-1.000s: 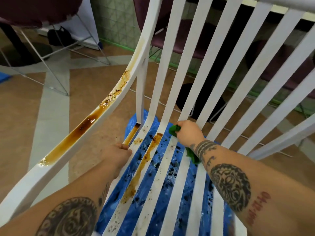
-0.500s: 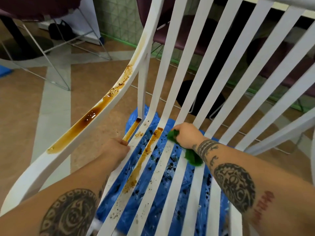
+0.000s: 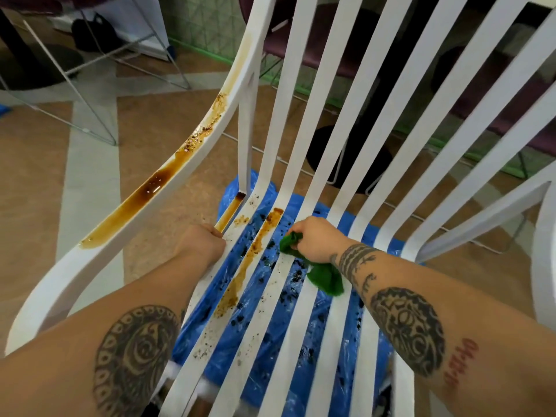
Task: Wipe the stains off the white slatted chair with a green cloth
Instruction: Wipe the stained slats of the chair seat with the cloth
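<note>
far out to the left of the left hand [image 3: 201,245], a long brown pool along the armrest [image 3: 156,188] of the white slatted chair [image 3: 304,139], untouched. left hand curled shut over the seat's outer edge, bracing the frame. just right of it, a short brown streak [image 3: 231,210] in the corner slot, then a long crusted stain [image 3: 252,254] down one seat slat, lying between the two hands. right hand [image 3: 316,240] closed around the green cloth [image 3: 322,273], bunched in the fist with a tail hanging below the wrist, pressed on the slat just right of that stain. further right, clean white slats. beneath the seat, blue plastic sheet [image 3: 270,341] flecked with dark drips. judged early in the job: right-hand slats look clean, but armrest pool, corner streak, long stain and scattered specks all left to wipe. compared with half a second ago, cloth hand shifted slightly left and down toward the stained slat; left hand unchanged on the edge.
</note>
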